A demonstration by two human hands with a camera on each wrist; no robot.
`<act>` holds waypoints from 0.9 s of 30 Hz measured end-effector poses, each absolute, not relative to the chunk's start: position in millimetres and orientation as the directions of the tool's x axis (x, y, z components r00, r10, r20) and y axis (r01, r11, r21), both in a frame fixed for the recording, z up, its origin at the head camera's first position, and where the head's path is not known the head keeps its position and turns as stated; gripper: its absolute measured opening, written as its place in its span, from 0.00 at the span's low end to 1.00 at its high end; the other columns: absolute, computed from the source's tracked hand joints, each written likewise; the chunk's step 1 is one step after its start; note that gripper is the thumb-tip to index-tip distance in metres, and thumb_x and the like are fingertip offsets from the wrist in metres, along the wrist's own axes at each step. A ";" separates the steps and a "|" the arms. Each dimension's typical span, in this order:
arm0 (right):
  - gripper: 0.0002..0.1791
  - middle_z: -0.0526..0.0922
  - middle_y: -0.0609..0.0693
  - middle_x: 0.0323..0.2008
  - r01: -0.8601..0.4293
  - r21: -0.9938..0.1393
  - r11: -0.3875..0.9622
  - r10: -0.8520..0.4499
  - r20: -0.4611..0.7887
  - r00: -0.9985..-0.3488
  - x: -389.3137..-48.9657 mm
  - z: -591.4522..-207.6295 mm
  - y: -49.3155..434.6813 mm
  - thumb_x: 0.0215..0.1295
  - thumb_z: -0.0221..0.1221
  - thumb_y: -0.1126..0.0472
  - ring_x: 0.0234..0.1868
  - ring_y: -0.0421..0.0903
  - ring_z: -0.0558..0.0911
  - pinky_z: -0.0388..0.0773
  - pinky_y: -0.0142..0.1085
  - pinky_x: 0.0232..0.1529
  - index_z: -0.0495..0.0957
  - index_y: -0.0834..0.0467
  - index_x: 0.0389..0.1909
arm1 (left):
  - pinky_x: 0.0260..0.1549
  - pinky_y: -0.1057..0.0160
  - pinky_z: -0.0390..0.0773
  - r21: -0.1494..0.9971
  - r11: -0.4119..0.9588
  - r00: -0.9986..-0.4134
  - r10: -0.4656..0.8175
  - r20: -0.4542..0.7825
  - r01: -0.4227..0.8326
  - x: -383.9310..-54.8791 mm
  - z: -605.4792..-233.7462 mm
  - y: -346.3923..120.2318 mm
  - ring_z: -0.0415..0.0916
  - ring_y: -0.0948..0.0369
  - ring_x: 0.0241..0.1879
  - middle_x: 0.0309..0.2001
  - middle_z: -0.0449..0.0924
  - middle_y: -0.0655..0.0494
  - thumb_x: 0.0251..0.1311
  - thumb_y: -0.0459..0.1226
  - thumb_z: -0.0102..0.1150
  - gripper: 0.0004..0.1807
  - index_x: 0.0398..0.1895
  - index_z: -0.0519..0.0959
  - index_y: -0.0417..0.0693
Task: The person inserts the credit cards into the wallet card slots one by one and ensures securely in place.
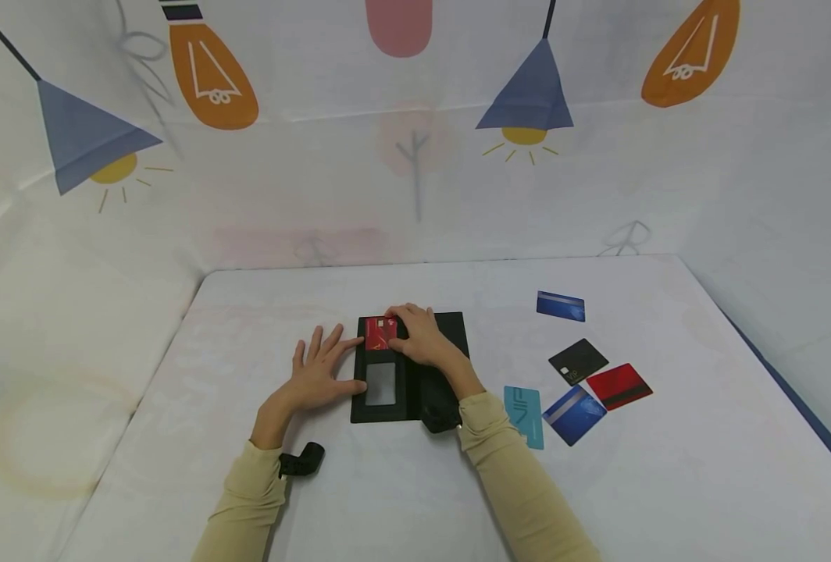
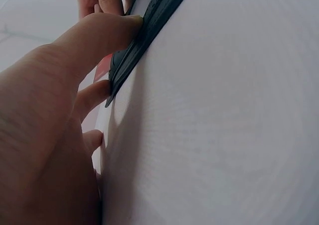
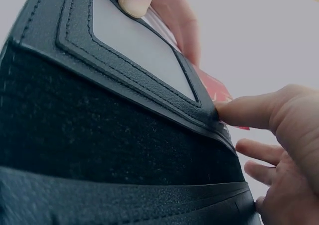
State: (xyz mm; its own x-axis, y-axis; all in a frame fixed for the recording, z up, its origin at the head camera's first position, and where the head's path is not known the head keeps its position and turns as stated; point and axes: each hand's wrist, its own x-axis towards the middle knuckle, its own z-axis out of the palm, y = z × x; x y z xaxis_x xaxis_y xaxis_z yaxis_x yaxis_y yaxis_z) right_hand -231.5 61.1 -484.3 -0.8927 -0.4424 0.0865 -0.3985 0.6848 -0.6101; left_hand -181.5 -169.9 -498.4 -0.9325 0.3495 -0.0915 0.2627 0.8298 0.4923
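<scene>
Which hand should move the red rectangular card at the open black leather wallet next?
Probably the right hand: it is at the card, while the left hand touches the wallet's left side.

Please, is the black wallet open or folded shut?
Open: the wallet lies spread, its two halves side by side, and the window in one half faces up.

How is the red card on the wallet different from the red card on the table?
The wallet card has the right hand at it; no hand is at the table card. The wallet card shows thin light lines; the table card shows a dark stripe. The wallet card sits about straight with the wallet; the table card lies slanted. Both are red.
</scene>
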 end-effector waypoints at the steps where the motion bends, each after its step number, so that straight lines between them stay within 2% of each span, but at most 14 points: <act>1: 0.24 0.72 0.60 0.63 -0.399 -0.611 0.683 -0.444 0.086 -0.892 -231.3 -484.5 61.5 0.67 0.61 0.61 0.70 0.57 0.66 0.41 0.64 0.73 0.70 0.59 0.63 | 0.68 0.34 0.21 0.493 0.830 -0.932 0.349 -0.092 0.262 -181.4 -498.2 -169.7 0.22 0.40 0.77 0.80 0.38 0.44 0.55 0.57 0.64 0.44 0.75 0.61 0.58; 7: 0.25 0.72 0.60 0.63 -0.413 -0.613 0.674 -0.463 0.086 -0.882 -229.6 -484.5 65.0 0.68 0.60 0.59 0.69 0.58 0.66 0.40 0.63 0.73 0.69 0.59 0.63 | 0.68 0.34 0.22 0.493 0.828 -0.931 0.354 -0.090 0.267 -181.2 -496.4 -168.7 0.22 0.40 0.77 0.80 0.38 0.44 0.55 0.57 0.63 0.44 0.75 0.61 0.58; 14: 0.33 0.69 0.60 0.64 -0.419 -0.604 0.678 -0.494 0.048 -0.868 -228.3 -483.2 67.4 0.62 0.66 0.51 0.69 0.57 0.65 0.40 0.63 0.73 0.68 0.57 0.65 | 0.68 0.33 0.22 0.489 0.832 -0.930 0.353 -0.100 0.263 -181.5 -494.8 -168.5 0.23 0.39 0.77 0.80 0.38 0.43 0.55 0.57 0.64 0.44 0.75 0.62 0.58; 22: 0.37 0.67 0.60 0.64 -0.466 -0.562 0.683 -0.533 0.053 -0.844 -224.9 -482.5 67.2 0.57 0.69 0.48 0.66 0.56 0.65 0.50 0.57 0.71 0.69 0.58 0.64 | 0.68 0.34 0.22 0.483 0.836 -0.930 0.352 -0.107 0.261 -180.8 -495.0 -169.1 0.22 0.40 0.77 0.80 0.38 0.43 0.56 0.57 0.64 0.44 0.75 0.61 0.57; 27: 0.34 0.68 0.60 0.63 -0.493 -0.549 0.675 -0.546 0.078 -0.834 -221.1 -481.8 66.2 0.57 0.69 0.50 0.63 0.56 0.67 0.55 0.54 0.67 0.71 0.59 0.62 | 0.68 0.34 0.22 0.492 0.832 -0.931 0.349 -0.107 0.256 -181.0 -493.9 -169.9 0.22 0.40 0.77 0.80 0.38 0.43 0.56 0.57 0.64 0.44 0.75 0.61 0.57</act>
